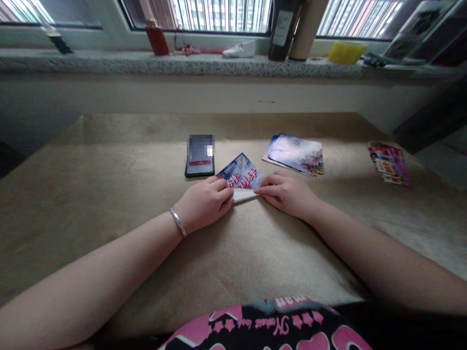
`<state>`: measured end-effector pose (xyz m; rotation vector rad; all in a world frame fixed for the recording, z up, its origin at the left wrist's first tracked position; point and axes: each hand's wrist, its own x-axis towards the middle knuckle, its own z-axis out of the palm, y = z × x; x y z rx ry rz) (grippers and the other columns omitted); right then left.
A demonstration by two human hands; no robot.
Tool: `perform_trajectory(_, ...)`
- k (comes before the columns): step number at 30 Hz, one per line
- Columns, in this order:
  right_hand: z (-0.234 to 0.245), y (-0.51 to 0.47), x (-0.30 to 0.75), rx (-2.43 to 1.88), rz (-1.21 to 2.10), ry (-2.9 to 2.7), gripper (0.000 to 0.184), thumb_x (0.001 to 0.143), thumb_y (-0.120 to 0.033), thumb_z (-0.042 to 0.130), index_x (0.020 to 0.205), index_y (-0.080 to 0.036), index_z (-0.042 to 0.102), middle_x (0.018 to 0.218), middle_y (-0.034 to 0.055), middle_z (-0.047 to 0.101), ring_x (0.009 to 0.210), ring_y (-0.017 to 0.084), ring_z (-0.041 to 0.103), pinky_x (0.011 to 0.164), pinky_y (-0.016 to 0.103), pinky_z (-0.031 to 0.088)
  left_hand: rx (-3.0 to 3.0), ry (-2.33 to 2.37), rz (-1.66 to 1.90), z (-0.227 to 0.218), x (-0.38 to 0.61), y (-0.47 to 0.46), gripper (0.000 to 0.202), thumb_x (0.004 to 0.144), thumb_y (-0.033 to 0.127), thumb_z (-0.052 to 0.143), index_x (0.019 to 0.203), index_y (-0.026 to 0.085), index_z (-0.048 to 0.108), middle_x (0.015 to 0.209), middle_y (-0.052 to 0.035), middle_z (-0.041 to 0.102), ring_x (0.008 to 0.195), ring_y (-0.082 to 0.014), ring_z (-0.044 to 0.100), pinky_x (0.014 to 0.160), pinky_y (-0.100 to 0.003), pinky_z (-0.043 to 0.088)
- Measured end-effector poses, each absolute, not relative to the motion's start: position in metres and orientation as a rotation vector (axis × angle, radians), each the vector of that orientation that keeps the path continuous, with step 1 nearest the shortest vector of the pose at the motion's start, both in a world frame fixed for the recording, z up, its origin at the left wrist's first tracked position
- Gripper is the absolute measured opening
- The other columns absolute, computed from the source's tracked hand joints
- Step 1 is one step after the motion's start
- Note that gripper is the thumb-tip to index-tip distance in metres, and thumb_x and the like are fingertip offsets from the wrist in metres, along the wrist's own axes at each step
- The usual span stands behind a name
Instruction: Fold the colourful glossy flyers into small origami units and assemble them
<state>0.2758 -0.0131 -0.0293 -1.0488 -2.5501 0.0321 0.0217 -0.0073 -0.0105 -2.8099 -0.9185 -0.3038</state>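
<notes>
A printed flyer (243,173) lies on the table with a corner pointing away from me. It has blue and red lettering and a square code near that corner. Along its near edge runs a white strip, which looks like a folded-over part. My left hand (206,203), with a silver bangle at the wrist, grips the flyer's left end with curled fingers. At the right end, my right hand (286,194) pinches the edge between thumb and fingers. Part of the sheet is hidden under both hands.
A phone (199,167), its screen partly blurred, lies left of the flyer. Several more flyers (297,150) overlap behind my right hand, and small colourful printed pieces (389,163) lie far right. Bottles and small items line the stone windowsill (109,63).
</notes>
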Motion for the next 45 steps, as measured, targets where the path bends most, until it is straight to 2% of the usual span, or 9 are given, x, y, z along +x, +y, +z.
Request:
perform_trajectory(6,-0.028,-0.014,0.275,-1.045,0.031,-2.541,0.024,0.088,-0.023,0.052,0.100,-0.025,0.072,0.094,0.0066,0.068,0.085,0.019,0.056,0.072,0.032,0.045,-2.779,-0.856,-0.307,-0.014,0.022,-0.007,0.029,0.094,0.031,0.040,0.106,0.018,0.063,0.085,-0.0071,0.059,0.079,-0.0174,0.053,0.069,-0.028,0.047)
perform_trajectory(12,-0.027,-0.015,0.274,-1.067,-0.021,-2.546,0.025,0.090,-0.025,0.050,0.101,-0.024,0.072,0.094,0.0057,0.068,0.084,0.018,0.057,0.070,0.030,0.045,-2.772,-0.848,-0.275,-0.014,0.021,-0.007,0.029,0.094,0.031,0.039,0.101,0.018,0.064,0.083,-0.0075,0.057,0.077,-0.0188,0.051,0.067,-0.029,0.046)
perform_trajectory(20,-0.026,-0.016,0.274,-1.082,-0.106,-2.608,0.026,0.090,-0.025,0.049,0.104,-0.026,0.071,0.093,0.0048,0.068,0.082,0.017,0.057,0.066,0.029,0.042,-2.797,-0.816,-0.311,-0.013,0.025,-0.007,0.027,0.094,0.026,0.040,0.102,0.014,0.063,0.090,-0.0097,0.061,0.084,-0.0203,0.054,0.073,-0.032,0.048)
perform_trajectory(25,-0.023,-0.019,0.272,-1.114,-0.166,-2.633,0.027,0.091,-0.027,0.047,0.101,-0.026,0.072,0.084,0.0051,0.067,0.078,0.017,0.056,0.061,0.028,0.038,-2.793,-0.805,-0.325,-0.014,0.025,-0.007,0.026,0.093,0.026,0.041,0.102,0.015,0.063,0.089,-0.0092,0.061,0.083,-0.0198,0.054,0.075,-0.033,0.047)
perform_trajectory(37,-0.026,-0.017,0.274,-1.099,-0.142,-2.586,0.024,0.090,-0.027,0.050,0.101,-0.027,0.071,0.090,0.0028,0.068,0.080,0.016,0.057,0.064,0.027,0.039,-2.784,-0.812,-0.276,-0.012,0.027,-0.008,0.027,0.094,0.026,0.039,0.105,0.018,0.061,0.083,-0.0071,0.057,0.078,-0.0188,0.051,0.070,-0.030,0.046)
perform_trajectory(41,-0.025,-0.018,0.273,-1.122,-0.154,-2.599,0.024,0.090,-0.027,0.050,0.100,-0.026,0.071,0.088,0.0033,0.068,0.080,0.016,0.058,0.063,0.027,0.038,-2.803,-0.859,-0.255,-0.013,0.028,-0.009,0.029,0.094,0.030,0.038,0.107,0.018,0.061,0.087,-0.0083,0.057,0.083,-0.0199,0.052,0.077,-0.034,0.047)
perform_trajectory(45,-0.022,-0.019,0.272,-1.145,-0.158,-2.606,0.022,0.090,-0.028,0.050,0.096,-0.024,0.071,0.087,0.0038,0.068,0.081,0.016,0.058,0.064,0.026,0.038,-2.835,-0.862,-0.253,-0.014,0.031,-0.013,0.031,0.092,0.030,0.044,0.113,0.013,0.058,0.104,-0.0115,0.057,0.100,-0.0236,0.050,0.090,-0.037,0.045)
